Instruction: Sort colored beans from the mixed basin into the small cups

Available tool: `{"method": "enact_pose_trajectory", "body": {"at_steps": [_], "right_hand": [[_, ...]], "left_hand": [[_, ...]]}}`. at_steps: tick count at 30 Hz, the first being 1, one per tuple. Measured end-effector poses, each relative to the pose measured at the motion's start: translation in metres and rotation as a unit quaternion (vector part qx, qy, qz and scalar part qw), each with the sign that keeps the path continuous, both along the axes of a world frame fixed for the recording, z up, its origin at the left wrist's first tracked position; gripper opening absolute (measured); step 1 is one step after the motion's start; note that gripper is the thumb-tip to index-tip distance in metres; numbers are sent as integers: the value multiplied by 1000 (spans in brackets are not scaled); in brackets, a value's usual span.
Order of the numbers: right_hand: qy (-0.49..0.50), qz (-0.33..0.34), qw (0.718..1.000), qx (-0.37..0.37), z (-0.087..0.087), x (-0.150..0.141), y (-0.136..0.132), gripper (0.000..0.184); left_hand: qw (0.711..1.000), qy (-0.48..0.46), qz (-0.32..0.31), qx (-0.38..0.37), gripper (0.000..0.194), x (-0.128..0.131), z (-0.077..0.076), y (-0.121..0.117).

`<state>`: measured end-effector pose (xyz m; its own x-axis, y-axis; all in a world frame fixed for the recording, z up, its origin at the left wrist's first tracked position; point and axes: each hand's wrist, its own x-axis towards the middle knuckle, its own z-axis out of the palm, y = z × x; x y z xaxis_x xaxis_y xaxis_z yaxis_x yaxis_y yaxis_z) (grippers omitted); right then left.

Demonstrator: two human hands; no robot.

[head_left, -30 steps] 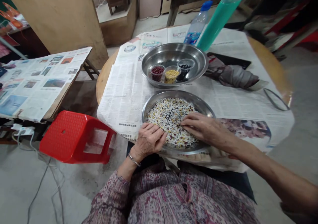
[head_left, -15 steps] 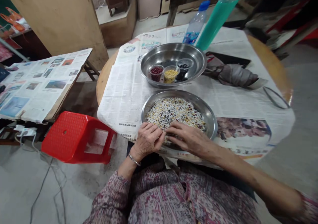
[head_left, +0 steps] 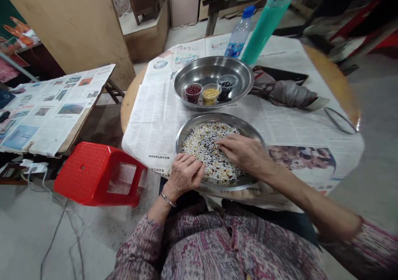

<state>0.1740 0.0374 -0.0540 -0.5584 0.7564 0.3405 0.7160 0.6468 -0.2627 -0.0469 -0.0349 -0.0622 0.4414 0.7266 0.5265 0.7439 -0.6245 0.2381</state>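
Observation:
A shallow steel basin (head_left: pixel 253 133) in front of me holds a layer of mixed white, yellow, dark red and black grains and beans (head_left: pixel 199 145). My left hand (head_left: pixel 185 172) is closed at the basin's near-left rim, fingers curled; whatever lies inside them is hidden. Over the middle of the mix, my right hand (head_left: pixel 241 152) pinches its thumb and fingertips together, the tips at the grains. Anything between them is too small to make out. Behind, a second steel basin (head_left: pixel 186 73) bears clear cups of red beans (head_left: pixel 193 92), yellow beans (head_left: pixel 210 94) and black beans (head_left: pixel 226 85).
Newspaper (head_left: pixel 149 118) covers the round table. A water bottle (head_left: pixel 239 33), a tall green container (head_left: pixel 267 25) and a wrapped grey umbrella-like bundle (head_left: pixel 286 92) stand or lie beyond the basins. To the left are a red stool (head_left: pixel 90 170) and another newspaper-covered table (head_left: pixel 52 106).
My right hand moved left across the mix towards my left hand, then back up and right to the middle. My left hand stayed at the rim. The view shifted slightly.

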Motion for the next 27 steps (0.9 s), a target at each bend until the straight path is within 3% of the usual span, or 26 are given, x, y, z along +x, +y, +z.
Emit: {"method": "enact_pose_trajectory", "body": {"at_steps": [6,20,27], "right_hand": [[-45,33,998,-14,-7,-13,0,22],[51,3,998,-48,-8,12,-4,20],[15,62,996,-54,-4,1,-14,22]], "left_hand": [[1000,10,5,-5,31,0,1,0],[1000,7,7,-21,30,0,-2,-1],[999,18,9,-36,31,1,1,-1]]}}
